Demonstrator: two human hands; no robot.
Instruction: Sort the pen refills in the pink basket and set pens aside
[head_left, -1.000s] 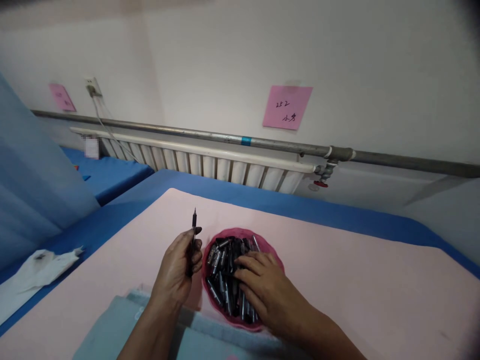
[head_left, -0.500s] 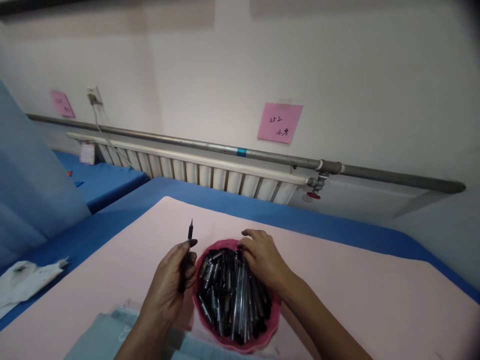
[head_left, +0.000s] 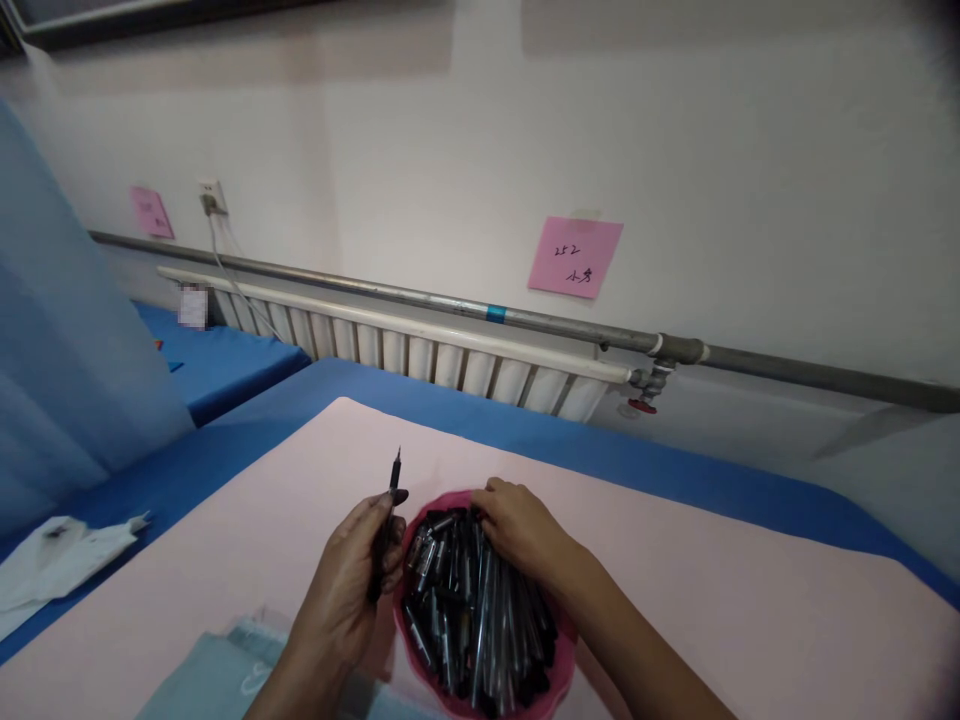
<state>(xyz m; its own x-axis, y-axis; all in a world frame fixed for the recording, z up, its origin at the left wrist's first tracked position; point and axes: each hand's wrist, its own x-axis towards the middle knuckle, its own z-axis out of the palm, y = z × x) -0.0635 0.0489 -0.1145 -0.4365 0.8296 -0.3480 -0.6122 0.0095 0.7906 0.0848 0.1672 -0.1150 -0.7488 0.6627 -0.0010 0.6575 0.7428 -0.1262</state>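
Holding a slim black pen (head_left: 395,473), bare tip up, in the left hand (head_left: 356,565), just left of the round pink bowl with a wavy rim (head_left: 564,678)! Gripping firmly with thumb and fingers wrapped round that barrel, showing dark smudges on the fingertips. Over now to the right hand (head_left: 525,525), resting across the bowl's far rim, right of its middle, with fingers bent narrow and pointing down at the contents. Can't tell whether pinching anything there, with those tips partly hidden. Look inside the bowl: long clear plastic pen barrels (head_left: 491,620) bunched to the right, short glossy black pieces (head_left: 442,600) jumbled to the left. Sitting under the bowl, a smooth pale pink sheet (head_left: 720,600); left of the bowl, on the near side, a folded light-blue cloth (head_left: 214,670); well left, crumpled white paper (head_left: 67,560); beyond the bowl, a white ribbed radiator (head_left: 420,355).
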